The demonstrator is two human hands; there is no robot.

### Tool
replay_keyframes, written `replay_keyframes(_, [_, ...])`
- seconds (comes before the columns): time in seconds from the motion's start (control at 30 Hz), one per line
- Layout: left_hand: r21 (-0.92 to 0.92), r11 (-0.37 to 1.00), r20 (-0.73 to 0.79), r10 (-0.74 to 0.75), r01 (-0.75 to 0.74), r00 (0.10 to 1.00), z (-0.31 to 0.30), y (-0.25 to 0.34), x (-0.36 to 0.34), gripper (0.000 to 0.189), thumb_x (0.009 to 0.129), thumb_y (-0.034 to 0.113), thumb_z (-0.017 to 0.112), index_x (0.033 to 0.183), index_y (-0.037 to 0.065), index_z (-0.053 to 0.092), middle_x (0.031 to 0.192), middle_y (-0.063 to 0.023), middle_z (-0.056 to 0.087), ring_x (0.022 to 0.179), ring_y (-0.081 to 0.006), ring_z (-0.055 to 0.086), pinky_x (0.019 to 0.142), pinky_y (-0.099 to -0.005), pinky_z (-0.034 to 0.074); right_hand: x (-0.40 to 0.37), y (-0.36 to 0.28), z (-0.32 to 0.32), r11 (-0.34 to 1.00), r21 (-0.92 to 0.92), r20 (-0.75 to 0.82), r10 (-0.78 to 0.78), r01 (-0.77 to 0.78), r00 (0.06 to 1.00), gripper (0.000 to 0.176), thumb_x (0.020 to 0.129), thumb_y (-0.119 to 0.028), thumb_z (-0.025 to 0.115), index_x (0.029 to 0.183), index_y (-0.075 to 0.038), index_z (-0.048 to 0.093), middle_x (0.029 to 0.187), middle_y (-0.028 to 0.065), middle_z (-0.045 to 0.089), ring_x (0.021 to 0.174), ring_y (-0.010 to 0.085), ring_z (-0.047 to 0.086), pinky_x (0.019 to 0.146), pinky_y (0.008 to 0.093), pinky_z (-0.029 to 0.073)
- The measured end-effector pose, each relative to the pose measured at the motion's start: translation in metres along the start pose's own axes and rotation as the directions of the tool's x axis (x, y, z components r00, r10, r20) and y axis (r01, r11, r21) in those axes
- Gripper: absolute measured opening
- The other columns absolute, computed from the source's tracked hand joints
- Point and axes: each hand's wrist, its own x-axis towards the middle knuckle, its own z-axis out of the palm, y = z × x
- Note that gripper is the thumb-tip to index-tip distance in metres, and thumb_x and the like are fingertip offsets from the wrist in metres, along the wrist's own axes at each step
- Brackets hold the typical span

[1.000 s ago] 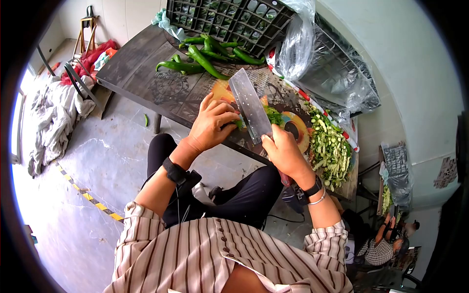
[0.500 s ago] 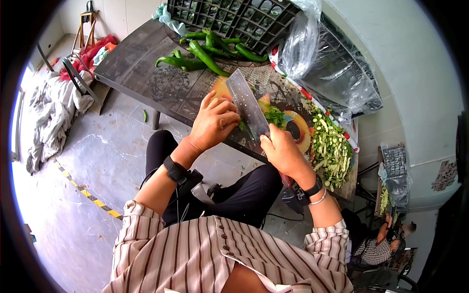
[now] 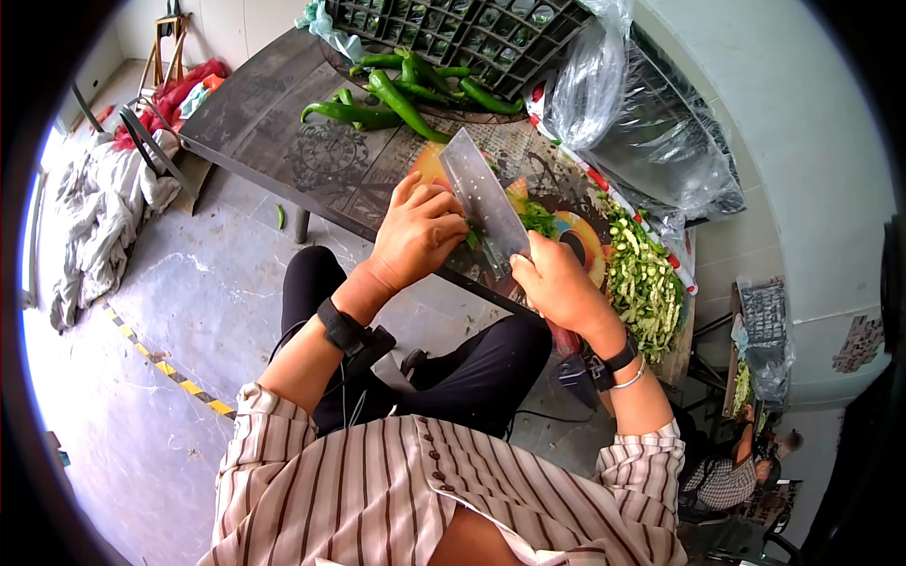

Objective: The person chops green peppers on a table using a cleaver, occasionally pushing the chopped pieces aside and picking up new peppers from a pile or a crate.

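Observation:
My right hand (image 3: 564, 285) is closed round the handle end of a cleaver (image 3: 483, 187), whose broad blade slants up and to the left, dotted with small pale bits. Beside the blade, my left hand (image 3: 421, 229) has its fingers curled down on a green pepper (image 3: 473, 239); most of that pepper is hidden by the fingers and the blade. Chopped green pieces (image 3: 539, 220) lie just right of the blade. Farther right is a large heap of sliced peppers (image 3: 644, 283). Several whole green peppers (image 3: 401, 106) lie beyond the cleaver's tip.
A black plastic crate (image 3: 453, 33) stands at the table's (image 3: 255, 99) far side. Clear plastic wrapping (image 3: 651, 123) and a red-and-white edge strip (image 3: 604, 185) border the right. Another person (image 3: 731, 476) sits at lower right. One pepper (image 3: 280, 217) lies on the floor.
My right hand and the cleaver's handle end have shifted slightly to the right, and the blade has tilted a little. My left hand stays in nearly the same place.

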Motion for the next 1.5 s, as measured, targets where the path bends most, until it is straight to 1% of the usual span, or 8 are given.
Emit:
replay_keyframes(0.3, [0.001,1.000,-0.008,-0.031,0.031,1.000,0.000,0.003,0.001,0.010,0.071,0.014,0.073,0.078,0.017,0.069,0.092,0.0054,0.061,0.102,-0.0172,0.055,0.107,-0.0471,0.030,0.022,0.005,0.013,0.982,-0.160,-0.051,-0.107,0.098,0.993,0.024,0.088,-0.015,0.055,0.083,0.008,0.049,0.076,0.0312,0.057,0.077,0.0477,0.058,0.065,0.0496,0.046])
replay_keyframes(0.57, [0.001,1.000,-0.021,-0.016,0.016,1.000,0.002,0.001,-0.001,0.009,0.070,0.014,0.074,0.077,0.017,0.069,0.089,0.0063,0.062,0.099,-0.0164,0.056,0.106,-0.0450,0.032,0.016,0.019,0.009,0.999,0.010,-0.147,-0.048,0.050,0.988,0.024,0.088,-0.015,0.055,0.082,0.007,0.050,0.068,0.0279,0.057,0.067,0.0457,0.058,0.060,0.0470,0.045])
replay_keyframes(0.93, [0.005,1.000,-0.030,0.000,0.000,1.000,0.000,0.001,0.000,0.009,0.069,0.013,0.073,0.077,0.017,0.069,0.088,0.0052,0.061,0.098,-0.0175,0.055,0.104,-0.0438,0.033,0.004,0.003,0.007,0.997,-0.049,-0.067,-0.057,0.054,0.996,0.021,0.087,-0.013,0.056,0.084,0.007,0.050,0.072,0.0290,0.058,0.074,0.0475,0.058,0.063,0.0497,0.045])
replay_keyframes(1.0, [0.012,1.000,-0.026,0.001,-0.001,1.000,0.000,0.002,0.000,0.009,0.069,0.014,0.073,0.076,0.017,0.068,0.088,0.0049,0.060,0.098,-0.0177,0.055,0.103,-0.0437,0.034,0.007,0.000,0.003,0.964,-0.204,-0.043,-0.181,0.169,0.982,0.022,0.087,-0.013,0.056,0.085,0.008,0.051,0.075,0.0305,0.058,0.076,0.0478,0.059,0.065,0.0496,0.047])
replay_keyframes(1.13, [0.007,1.000,-0.024,-0.027,0.027,0.999,0.000,0.002,0.000,0.009,0.069,0.014,0.073,0.076,0.018,0.068,0.088,0.0048,0.060,0.098,-0.0179,0.055,0.103,-0.0433,0.034,0.015,-0.008,-0.003,0.951,-0.265,0.030,-0.158,0.160,0.987,0.023,0.087,-0.013,0.057,0.084,0.009,0.051,0.075,0.0315,0.058,0.076,0.0480,0.059,0.068,0.0502,0.048])
replay_keyframes(1.3, [0.033,0.999,-0.039,-0.042,0.043,0.998,0.001,0.003,0.000,0.007,0.070,0.015,0.072,0.076,0.018,0.068,0.088,0.0050,0.061,0.099,-0.0177,0.056,0.103,-0.0425,0.034,0.035,0.003,0.015,0.955,-0.235,-0.043,-0.195,0.180,0.980,0.025,0.088,-0.014,0.056,0.086,0.010,0.052,0.075,0.0320,0.058,0.076,0.0474,0.060,0.066,0.0489,0.048])
replay_keyframes(1.37, [-0.003,1.000,-0.082,0.002,-0.002,0.997,0.002,0.001,0.000,0.004,0.071,0.016,0.069,0.072,0.017,0.066,0.083,0.0037,0.058,0.097,-0.0185,0.055,0.103,-0.0425,0.035,0.040,0.011,0.019,0.996,-0.029,-0.094,-0.092,0.089,0.991,0.026,0.088,-0.015,0.055,0.087,0.010,0.052,0.073,0.0312,0.058,0.073,0.0467,0.060,0.064,0.0483,0.048])
replay_keyframes(1.5, [-0.003,1.000,-0.087,-0.003,0.003,0.996,0.003,0.002,-0.001,0.004,0.071,0.016,0.070,0.072,0.017,0.066,0.083,0.0038,0.058,0.097,-0.0177,0.055,0.104,-0.0424,0.034,0.032,0.013,0.015,0.994,-0.042,-0.148,-0.103,0.097,0.984,0.025,0.088,-0.016,0.054,0.087,0.009,0.053,0.070,0.0293,0.057,0.069,0.0458,0.060,0.061,0.0487,0.046])
